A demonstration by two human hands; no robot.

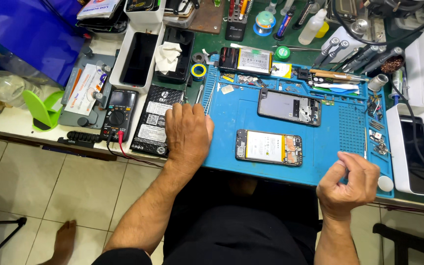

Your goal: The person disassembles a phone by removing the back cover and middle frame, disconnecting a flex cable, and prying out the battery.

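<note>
Left hand: the left hand (187, 131) is lying flat, palm down and fingers spread, gripping nothing, across the left edge of the blue mat (231, 147) and partly over a black battery pack (154, 120).
Right hand: the right hand (349, 184) is hovering curled over the mat's near right corner, thumb pressing against the bent fingers; whether it is pinching something tiny, I cannot tell.
Near phone: an opened phone (269, 147) is lying flat on the mat between the two hands, back cover off, its pale battery and circuit boards showing.
Far phone: a second open phone (289, 107) is lying just beyond it, dark inside, also apart from both hands.
Handling: the near phone is looking light and stiff but fragile, with bare boards and thin cables exposed; the battery face is likely soft enough to dent.
Where to hold: the long side rails of the frame are looking like the safest grip, fingers staying off the boards at both ends.
Slip: the rubbery mat is probably keeping the phone from sliding; the smooth frame edges may be slippery when lifted.
Small parts: screws and metal bits (376, 135) are sitting in the mat's right-hand trays, near the right hand.
Surroundings: a multimeter (118, 114) is resting on the counter left of the battery pack, and a third battery (245, 61) is lying at the mat's far edge.
</note>
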